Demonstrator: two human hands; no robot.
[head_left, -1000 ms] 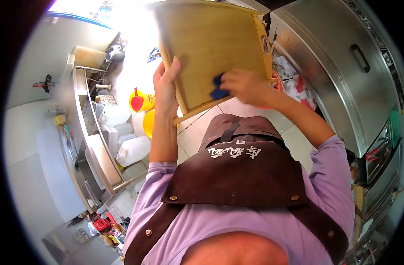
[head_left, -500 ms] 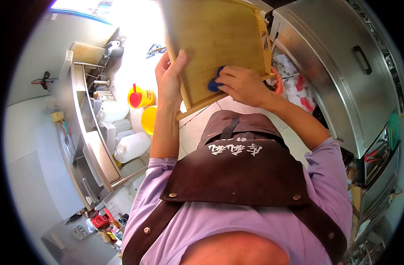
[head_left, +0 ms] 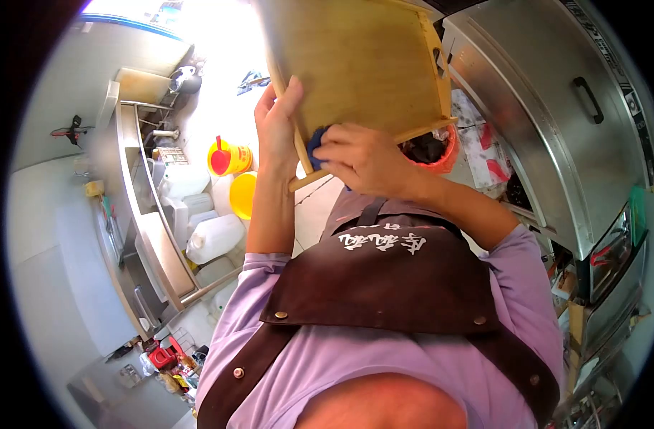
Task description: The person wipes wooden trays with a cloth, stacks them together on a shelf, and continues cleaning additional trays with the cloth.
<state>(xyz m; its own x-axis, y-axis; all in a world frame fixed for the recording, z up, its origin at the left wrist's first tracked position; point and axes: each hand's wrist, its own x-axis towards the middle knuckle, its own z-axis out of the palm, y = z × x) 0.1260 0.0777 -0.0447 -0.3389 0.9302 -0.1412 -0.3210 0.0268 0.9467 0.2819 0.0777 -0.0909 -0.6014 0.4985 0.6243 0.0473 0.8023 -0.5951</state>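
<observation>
A wooden tray (head_left: 362, 64) with a raised rim and a handle slot in its right side is held up in front of me. My left hand (head_left: 277, 118) grips its left rim, thumb over the inner face and the other fingers hidden behind. In my right hand (head_left: 366, 159) is a dark blue cloth (head_left: 315, 146), bunched under the fingers. It presses into the tray's near left corner, close to my left wrist. Part of the cloth is covered by the fingers.
At left stands a metal-framed counter (head_left: 151, 236) with white plastic jugs (head_left: 216, 238) beneath. Yellow buckets (head_left: 229, 157) sit on the tiled floor. An orange-red bin (head_left: 448, 154) with a dark liner is behind the tray. A large stainless steel appliance (head_left: 534, 93) is at right.
My right hand has slid the blue cloth left and toward me, into the tray's corner. The tray's right side has shifted slightly, showing more of the bin. My left hand keeps its grip.
</observation>
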